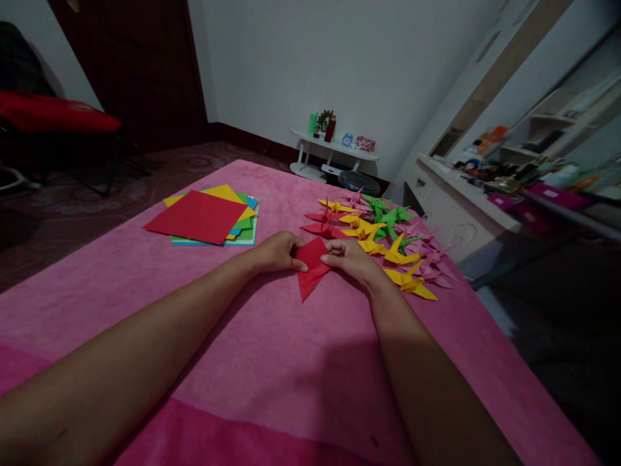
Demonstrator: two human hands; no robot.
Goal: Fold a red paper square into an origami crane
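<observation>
A folded piece of red origami paper is held between my two hands, just above or on the pink cloth. One pointed end of it faces toward me. My left hand pinches its left edge, thumb on top and fingers behind. At the right edge, my right hand grips it between thumb and fingers. Close by my right hand lie finished paper cranes in rows, among them a yellow crane, a red crane and a green crane.
Left of my hands is a stack of coloured paper sheets, red on top. The pink cloth covers the surface. Beyond it stand a low white shelf with small items and, at right, a cluttered dresser. A red chair is far left.
</observation>
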